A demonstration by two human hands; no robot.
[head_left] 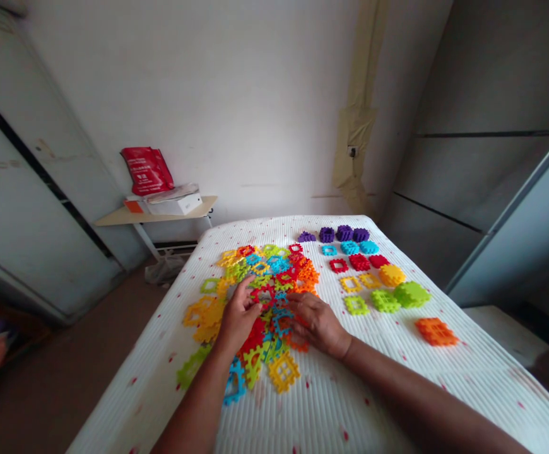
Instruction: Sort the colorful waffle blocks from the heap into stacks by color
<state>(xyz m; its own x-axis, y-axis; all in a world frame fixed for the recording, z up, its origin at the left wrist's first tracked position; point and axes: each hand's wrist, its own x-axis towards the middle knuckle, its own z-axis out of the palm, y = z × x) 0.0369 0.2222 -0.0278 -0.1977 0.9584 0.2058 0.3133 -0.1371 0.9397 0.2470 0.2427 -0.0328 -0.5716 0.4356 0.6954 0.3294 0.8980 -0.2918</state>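
Observation:
A loose pile of colourful plastic interlocking tiles, with notched edges, covers the middle of the bed-like surface. My left hand (240, 314) is at the pile's left part, thumb and fingers apart, beside a red frame tile (264, 295). Over the right part of the pile is my right hand (316, 320), its fingers spread and bent above blue tiles (281, 323). Its fingertips partly hide the pieces below, so contact is unclear. Yellow tiles (207, 318) lie left of my left hand. Closer to me are a yellow window-pattern tile (284, 371) and a blue tile (235, 382).
Sorted stacks stand on the right: purple (344, 233), light blue (349, 248), red (359, 262), yellow (392, 275), green (411, 294) and orange (436, 331). Behind on the left, a small table (113, 218) bears a red bag (146, 170) and a white box (180, 203).

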